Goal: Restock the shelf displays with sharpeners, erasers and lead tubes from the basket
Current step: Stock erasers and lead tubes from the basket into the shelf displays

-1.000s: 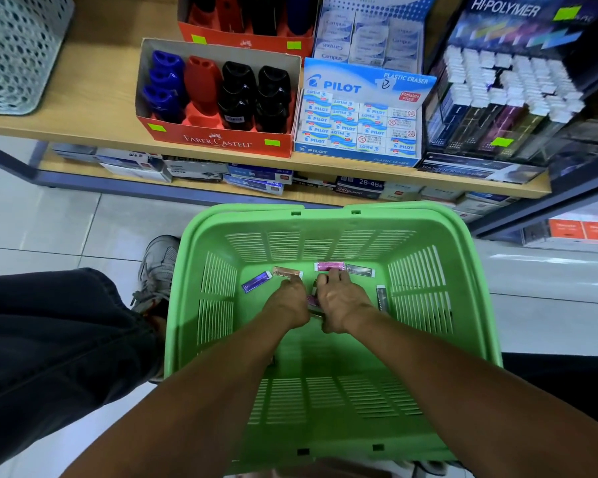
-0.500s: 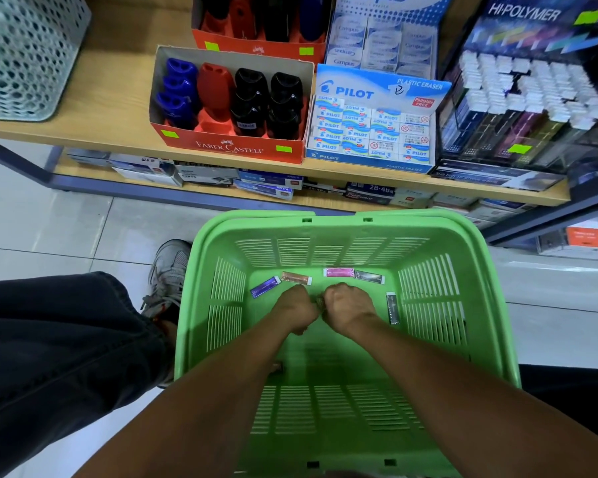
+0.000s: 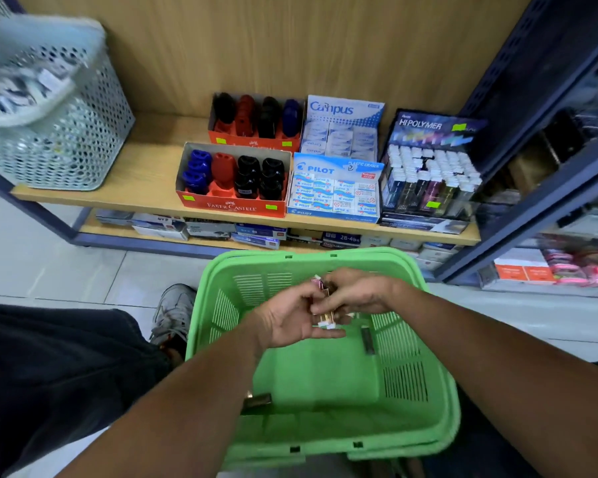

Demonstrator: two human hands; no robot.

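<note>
Both hands (image 3: 292, 322) (image 3: 356, 294) grip lead tubes (image 3: 325, 313) above basket (image 3: 439, 391); shelf (image 3: 145, 174) behind.

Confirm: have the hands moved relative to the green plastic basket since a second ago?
Yes. Both hands rose off the green plastic basket floor, holding lead tubes.

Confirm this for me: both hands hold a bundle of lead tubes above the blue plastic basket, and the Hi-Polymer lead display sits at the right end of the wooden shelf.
Not quite: the plastic basket is green, not blue, as the head view shows. The rest holds: the left hand and right hand hold a bundle of lead tubes above it, and the Hi-Polymer lead display sits at the right end of the wooden shelf.
</note>
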